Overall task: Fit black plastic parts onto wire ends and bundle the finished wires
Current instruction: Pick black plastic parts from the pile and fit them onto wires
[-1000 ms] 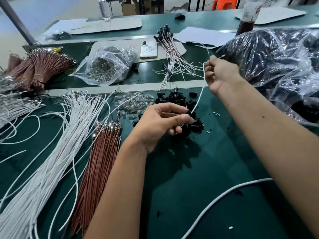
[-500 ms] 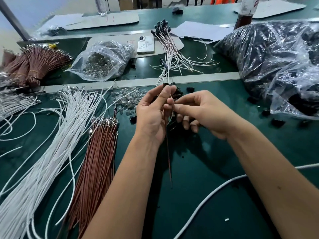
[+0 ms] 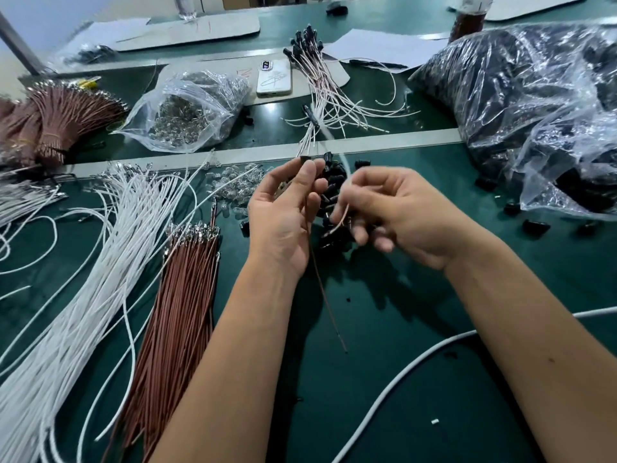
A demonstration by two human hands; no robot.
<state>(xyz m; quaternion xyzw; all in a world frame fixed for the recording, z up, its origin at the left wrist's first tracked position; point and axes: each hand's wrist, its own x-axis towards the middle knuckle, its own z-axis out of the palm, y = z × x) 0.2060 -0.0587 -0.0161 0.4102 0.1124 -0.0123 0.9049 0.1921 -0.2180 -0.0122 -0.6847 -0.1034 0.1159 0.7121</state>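
Both hands over black parts pile [image 3: 334,190]: left hand [image 3: 283,215] pinches brown wire [image 3: 325,295], right hand [image 3: 397,212] grips white wire [image 3: 344,165].

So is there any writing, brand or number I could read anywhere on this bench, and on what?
No text can be read here.
Phone case: a scrawled, signature-like mark, not legible.
Cardboard sheet under the phone: faint red marks, too blurred to read.
Bottle at the far edge: label cut off by the frame.
Paper sheets: look blank.
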